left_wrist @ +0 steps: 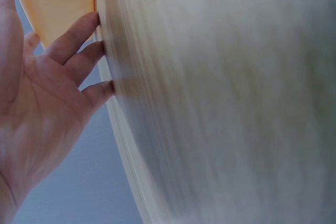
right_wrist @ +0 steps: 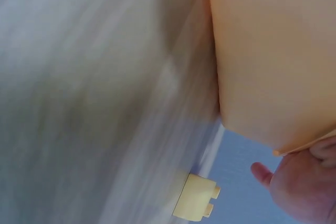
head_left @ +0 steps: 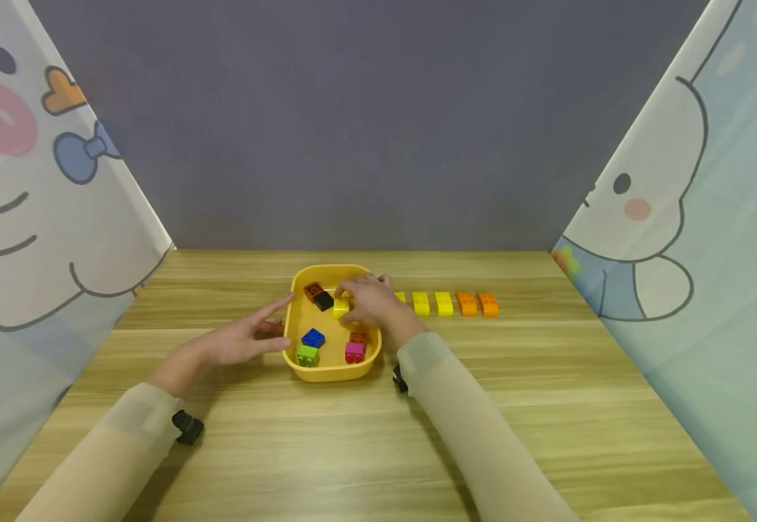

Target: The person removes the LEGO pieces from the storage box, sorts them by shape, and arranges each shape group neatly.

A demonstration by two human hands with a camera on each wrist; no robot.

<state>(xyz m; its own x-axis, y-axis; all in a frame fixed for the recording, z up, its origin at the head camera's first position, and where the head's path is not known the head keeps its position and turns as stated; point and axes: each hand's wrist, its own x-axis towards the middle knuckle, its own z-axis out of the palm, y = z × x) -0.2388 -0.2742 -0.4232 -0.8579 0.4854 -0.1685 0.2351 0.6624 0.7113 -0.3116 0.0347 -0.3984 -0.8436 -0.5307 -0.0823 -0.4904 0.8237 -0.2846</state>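
Observation:
A yellow plastic bin (head_left: 333, 373) stands on the table with several toy building bricks inside. My right hand (head_left: 373, 301) reaches over its right rim, thumb and forefinger around a yellow brick (head_left: 341, 308). In the right wrist view the bin wall (right_wrist: 273, 51) hides those fingertips. My left hand (head_left: 238, 339) lies along the bin's left side, fingers spread, thumb and forefinger at the rim. The left wrist view shows the left palm (left_wrist: 47, 98) with other fingertips down at the tabletop. Around the yellow brick lie a black brick (head_left: 323, 301), a brown brick (head_left: 313, 291) and a blue brick (head_left: 313, 338).
Also in the bin are a green brick (head_left: 308, 356), a pink brick (head_left: 354, 353) and a reddish-brown brick (head_left: 358, 337). Right of it, a row on the wooden table (head_left: 326, 449) includes yellow bricks (head_left: 420, 304) and orange bricks (head_left: 466, 304). A grey panel (head_left: 365, 130) rises behind.

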